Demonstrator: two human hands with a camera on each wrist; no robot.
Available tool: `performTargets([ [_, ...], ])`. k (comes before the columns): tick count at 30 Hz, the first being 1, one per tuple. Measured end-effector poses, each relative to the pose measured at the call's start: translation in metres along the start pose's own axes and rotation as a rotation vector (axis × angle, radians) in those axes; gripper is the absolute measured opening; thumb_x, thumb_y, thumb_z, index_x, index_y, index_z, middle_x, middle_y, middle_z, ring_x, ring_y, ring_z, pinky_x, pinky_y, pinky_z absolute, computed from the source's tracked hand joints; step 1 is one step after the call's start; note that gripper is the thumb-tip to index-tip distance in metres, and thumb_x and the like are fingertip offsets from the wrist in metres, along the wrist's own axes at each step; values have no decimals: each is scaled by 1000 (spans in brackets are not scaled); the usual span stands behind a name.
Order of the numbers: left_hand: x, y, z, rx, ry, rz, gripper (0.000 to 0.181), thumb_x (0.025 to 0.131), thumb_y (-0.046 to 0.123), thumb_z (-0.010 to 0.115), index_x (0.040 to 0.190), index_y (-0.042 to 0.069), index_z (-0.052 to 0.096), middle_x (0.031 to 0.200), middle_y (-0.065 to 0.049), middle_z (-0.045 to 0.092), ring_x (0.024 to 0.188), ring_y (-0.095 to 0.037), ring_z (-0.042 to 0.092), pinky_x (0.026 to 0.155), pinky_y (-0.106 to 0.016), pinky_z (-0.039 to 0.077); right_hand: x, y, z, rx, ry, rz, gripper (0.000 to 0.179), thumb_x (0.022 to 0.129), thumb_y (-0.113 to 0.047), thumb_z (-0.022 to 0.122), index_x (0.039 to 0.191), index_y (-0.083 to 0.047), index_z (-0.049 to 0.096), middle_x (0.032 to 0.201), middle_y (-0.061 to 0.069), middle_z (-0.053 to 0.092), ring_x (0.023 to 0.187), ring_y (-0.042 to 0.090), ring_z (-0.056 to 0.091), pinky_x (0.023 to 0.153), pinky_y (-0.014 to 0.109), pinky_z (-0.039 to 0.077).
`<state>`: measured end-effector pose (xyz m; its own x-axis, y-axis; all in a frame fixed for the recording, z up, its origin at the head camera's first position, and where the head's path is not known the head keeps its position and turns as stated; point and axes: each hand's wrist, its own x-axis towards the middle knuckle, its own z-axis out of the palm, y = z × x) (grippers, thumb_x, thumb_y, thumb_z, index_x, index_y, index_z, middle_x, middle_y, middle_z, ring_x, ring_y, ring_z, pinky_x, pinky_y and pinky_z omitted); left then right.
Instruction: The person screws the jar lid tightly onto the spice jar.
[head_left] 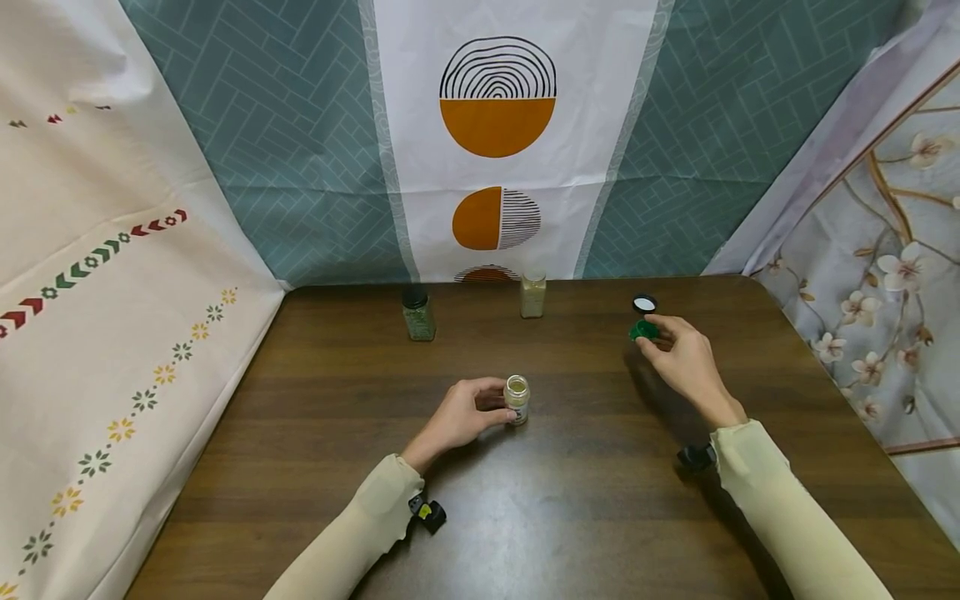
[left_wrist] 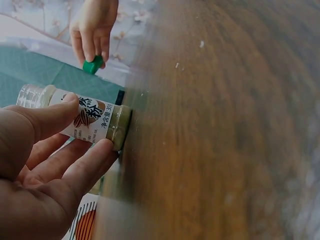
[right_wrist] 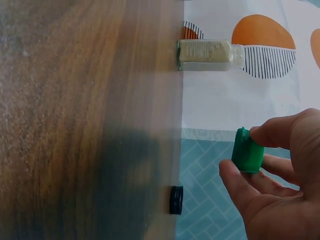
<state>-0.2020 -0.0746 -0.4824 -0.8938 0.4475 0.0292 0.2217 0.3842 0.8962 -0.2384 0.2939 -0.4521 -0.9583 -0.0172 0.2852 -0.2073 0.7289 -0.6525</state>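
Note:
My left hand (head_left: 467,414) grips a small clear spice jar (left_wrist: 90,116) with a white printed label and an uncapped mouth. Greenish-yellow powder shows inside, and the jar stands upright at the middle of the table. Over to the right, my right hand (head_left: 684,357) pinches a green cap (right_wrist: 248,151) between thumb and fingers, held above the tabletop. A black lid (head_left: 644,303) with a white inside lies just beyond that hand; the right wrist view shows the lid (right_wrist: 176,200) apart from the fingers.
At the back of the brown wooden table (head_left: 337,467) stand two square glass jars. One jar (head_left: 418,315) has a black lid and green flakes inside; the other jar (head_left: 533,297) is lidless with pale powder. Patterned cloths (head_left: 300,142) hang behind and at both sides.

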Motion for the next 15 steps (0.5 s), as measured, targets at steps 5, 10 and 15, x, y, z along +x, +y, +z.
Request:
performTargets([
  [5, 0, -1, 1, -11, -4, 5, 42, 90, 16, 82, 129, 8, 70, 121, -11, 75, 110, -26, 73, 94, -38, 60, -2, -2, -1, 2, 8, -8, 45, 100, -15, 68, 141, 3, 58, 132, 28, 61, 110, 44, 69, 87, 53, 58],
  [10, 1, -1, 0, -17, -5, 5, 42, 90, 15, 81, 130, 7, 69, 121, -11, 74, 111, -27, 73, 94, -37, 60, -4, -5, -4, -3, 10, -23, 46, 100, -14, 69, 141, 4, 58, 130, 28, 62, 106, 43, 71, 85, 52, 59],
  [15, 1, 0, 0, -8, -6, -2, 43, 90, 15, 82, 130, 7, 69, 121, -11, 74, 111, -26, 73, 94, -37, 60, -6, -7, -7, -13, 12, -41, 46, 99, -13, 70, 140, 3, 59, 129, 27, 63, 103, 42, 72, 81, 46, 61],
])
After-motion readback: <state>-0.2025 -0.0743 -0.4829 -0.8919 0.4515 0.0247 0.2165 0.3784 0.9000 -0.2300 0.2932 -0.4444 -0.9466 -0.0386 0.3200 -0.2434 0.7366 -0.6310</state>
